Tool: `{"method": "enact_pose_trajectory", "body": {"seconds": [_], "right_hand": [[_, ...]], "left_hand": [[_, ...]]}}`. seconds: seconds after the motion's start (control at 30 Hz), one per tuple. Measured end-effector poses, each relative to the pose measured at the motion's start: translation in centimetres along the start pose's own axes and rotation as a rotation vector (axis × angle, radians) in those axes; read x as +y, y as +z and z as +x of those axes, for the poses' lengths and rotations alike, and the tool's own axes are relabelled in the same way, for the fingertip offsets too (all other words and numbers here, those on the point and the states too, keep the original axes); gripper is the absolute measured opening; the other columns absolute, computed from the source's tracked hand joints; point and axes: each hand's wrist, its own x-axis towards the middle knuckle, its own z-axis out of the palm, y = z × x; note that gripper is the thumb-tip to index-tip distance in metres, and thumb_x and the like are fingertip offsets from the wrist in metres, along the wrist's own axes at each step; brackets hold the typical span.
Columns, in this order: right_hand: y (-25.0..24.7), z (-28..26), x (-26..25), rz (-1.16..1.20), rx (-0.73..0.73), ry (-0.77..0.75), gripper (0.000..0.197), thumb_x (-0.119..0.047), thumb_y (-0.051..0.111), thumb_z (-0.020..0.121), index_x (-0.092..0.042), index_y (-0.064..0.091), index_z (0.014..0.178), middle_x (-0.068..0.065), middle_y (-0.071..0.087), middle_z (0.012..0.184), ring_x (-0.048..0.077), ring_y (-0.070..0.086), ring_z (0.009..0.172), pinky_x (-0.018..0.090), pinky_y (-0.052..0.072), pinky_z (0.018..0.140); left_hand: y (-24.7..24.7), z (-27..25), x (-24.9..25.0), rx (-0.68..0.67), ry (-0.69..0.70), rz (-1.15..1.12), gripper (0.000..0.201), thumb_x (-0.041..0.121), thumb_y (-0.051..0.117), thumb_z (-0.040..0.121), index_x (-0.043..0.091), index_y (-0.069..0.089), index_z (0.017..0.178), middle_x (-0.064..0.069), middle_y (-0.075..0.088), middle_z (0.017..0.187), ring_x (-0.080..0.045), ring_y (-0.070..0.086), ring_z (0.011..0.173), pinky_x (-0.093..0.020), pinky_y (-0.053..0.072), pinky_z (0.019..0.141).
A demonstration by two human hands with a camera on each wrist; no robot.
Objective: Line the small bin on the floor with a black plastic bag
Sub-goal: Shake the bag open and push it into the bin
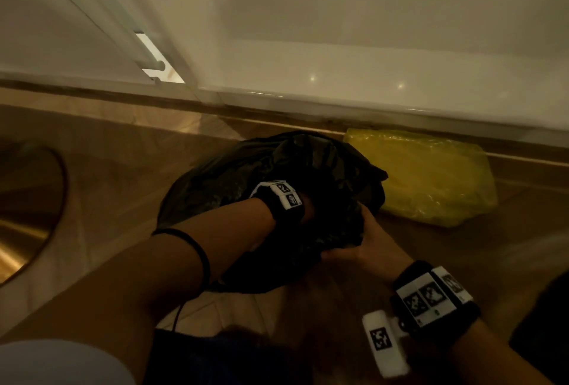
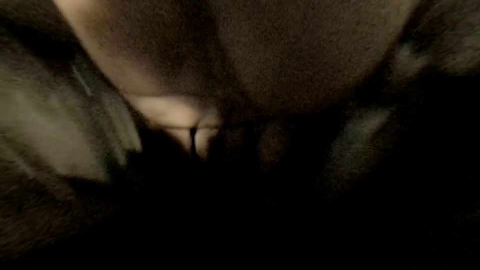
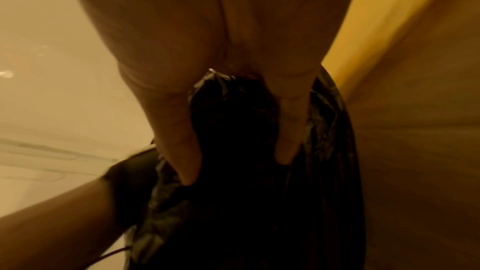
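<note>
A: Where's the black bag [image 1: 323, 169]?

B: On the wood floor [image 1: 123, 187], centre of the head view, just in front of the skirting under a white wall [image 1: 338, 30]. It's bunched in a rounded heap w/ the mouth facing up. The bin itself I can't make out; the plastic covers whatever's under it.

A: Anything inside?

B: Left hand [image 2: 233, 59] is down in the opening, past the wrist; only the forearm and the marker band show from above. The left wrist cam is dark and blurred: palm, a couple of fingers, grey-black plastic round them. Can't tell how the fingers lie.

A: Right hand [image 1: 363, 246]?

B: On the near right side of the bag, outside it. In the right wrist cam the thumb [image 3: 176, 141] and a finger [image 3: 291, 126] are pressed into a gathered fold, pinching the plastic between them.

A: Round about?

B: Yellow plastic bag [image 1: 431, 178] lying flat just right of the black one, against the skirting, edges near or touching; contents not visible. A round brass-coloured base [image 1: 27, 215] at far left, well apart. White door frame [image 1: 132, 30] at upper left.
</note>
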Motion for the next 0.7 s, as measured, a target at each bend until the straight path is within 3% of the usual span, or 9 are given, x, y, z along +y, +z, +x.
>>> {"method": "enact_pose_trajectory", "body": {"seconds": [0.07,0.13,0.2,0.3,0.37,0.47,0.53,0.6,0.7], "right_hand": [[-0.8,-0.6,-1.2,-0.096,0.029,0.0,0.114,-0.011,0.085,0.067,-0.023,0.008,0.151,-0.01,0.038,0.137,0.006,0.04,0.123,0.01,0.043,0.077],[-1.4,-1.6,-2.5,-0.201,0.122,-0.034,0.117,-0.027,0.087,0.062,-0.031,0.009,0.148,-0.008,0.034,0.141,0.008,0.041,0.124,0.018,0.048,0.088],[-1.4,-2.9,-4.3,-0.357,0.208,-0.082,0.113,-0.045,0.086,0.057,-0.041,0.014,0.144,-0.009,0.027,0.145,0.011,0.047,0.121,0.033,0.05,0.097],[-0.3,-4.9,-7.9,-0.613,0.144,-0.188,0.084,-0.048,0.075,0.072,-0.036,0.027,0.139,-0.011,0.036,0.126,0.003,0.051,0.097,0.021,0.051,0.078],[0.6,-5.4,-11.4,-0.807,-0.04,-0.219,0.057,-0.055,0.063,0.08,-0.039,0.04,0.13,-0.02,0.048,0.113,0.002,0.055,0.092,0.025,0.051,0.076],[2.4,-3.1,-16.0,-0.966,-0.38,-0.245,0.037,-0.055,0.051,0.087,-0.04,0.052,0.121,-0.02,0.063,0.102,-0.001,0.062,0.088,0.028,0.054,0.082],[4.5,0.0,-17.9,-0.991,-0.561,-0.232,0.032,-0.044,0.051,0.093,-0.033,0.056,0.123,-0.014,0.066,0.106,0.004,0.065,0.094,0.029,0.054,0.088],[7.0,3.8,-17.9,-0.959,-0.699,-0.034,0.029,-0.03,0.048,0.099,-0.024,0.056,0.126,-0.004,0.067,0.113,0.013,0.065,0.102,0.032,0.052,0.092],[10.6,8.4,-16.0,-1.012,-0.795,0.282,0.034,-0.022,0.044,0.101,-0.017,0.052,0.134,0.0,0.064,0.114,0.021,0.061,0.111,0.036,0.049,0.097]], "left_hand": [[-1.9,-3.7,0.4,0.089,0.122,-0.101,0.067,0.06,0.047,0.089,0.027,0.043,0.148,-0.008,0.049,0.149,-0.033,0.051,0.132,-0.048,0.045,0.105],[-3.2,-7.0,-0.4,0.171,0.165,-0.223,0.036,0.033,0.046,0.099,0.02,0.061,0.129,-0.01,0.065,0.125,-0.032,0.062,0.11,-0.04,0.049,0.097],[-3.7,-10.2,-2.1,0.409,0.197,-0.353,0.028,0.031,0.044,0.099,0.029,0.062,0.121,-0.001,0.068,0.114,-0.025,0.064,0.099,-0.04,0.052,0.091],[-1.1,-13.7,-6.4,0.803,0.072,-0.493,0.021,0.039,0.053,0.097,0.028,0.063,0.111,0.009,0.063,0.101,-0.015,0.06,0.088,-0.031,0.047,0.078],[1.6,-15.0,-9.0,0.939,-0.12,-0.533,0.028,0.049,0.056,0.094,0.027,0.059,0.113,0.012,0.054,0.099,-0.012,0.052,0.085,-0.029,0.041,0.075],[6.5,-15.2,-12.2,0.858,-0.319,-0.803,0.042,0.054,0.052,0.095,0.023,0.055,0.124,0.003,0.058,0.11,-0.017,0.056,0.094,-0.035,0.049,0.084],[9.9,-14.8,-13.5,0.681,-0.302,-0.907,0.031,0.055,0.044,0.099,0.032,0.059,0.113,-0.001,0.062,0.106,-0.013,0.058,0.086,-0.028,0.047,0.077],[12.2,-14.7,-13.1,0.486,-0.233,-1.065,0.031,0.06,0.036,0.1,0.04,0.059,0.103,-0.004,0.063,0.101,-0.012,0.057,0.075,-0.024,0.042,0.073],[13.8,-14.3,-11.1,0.354,-0.171,-1.47,0.045,0.058,0.036,0.101,0.025,0.059,0.121,0.004,0.058,0.09,-0.024,0.052,0.075,-0.029,0.04,0.079]]}}
